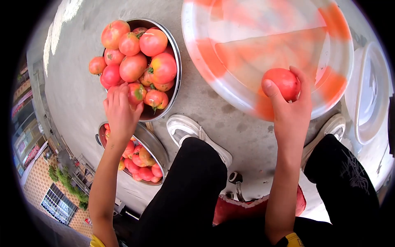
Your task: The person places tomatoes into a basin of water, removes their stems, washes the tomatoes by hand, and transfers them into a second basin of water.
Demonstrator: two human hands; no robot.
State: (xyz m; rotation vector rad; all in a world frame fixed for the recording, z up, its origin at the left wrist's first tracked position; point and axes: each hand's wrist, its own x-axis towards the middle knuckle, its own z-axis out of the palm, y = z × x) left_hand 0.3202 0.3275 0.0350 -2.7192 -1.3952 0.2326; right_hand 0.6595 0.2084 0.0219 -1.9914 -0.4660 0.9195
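The right hand [290, 105] wraps its fingers around a smooth, round red tomato [281, 82] over a round orange-and-white plastic basin [192, 29]; probably slick and bruisable, it wants gentle side cupping. The left hand [122, 105] touches a green-patched red tomato [136, 93], grip unclear.

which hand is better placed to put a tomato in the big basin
Likely the right hand: it holds a tomato over the big basin; the left hand is at the heaped bowl.

tomatoes [133, 68] in bowls [177, 57] left, basin [195, 45] right
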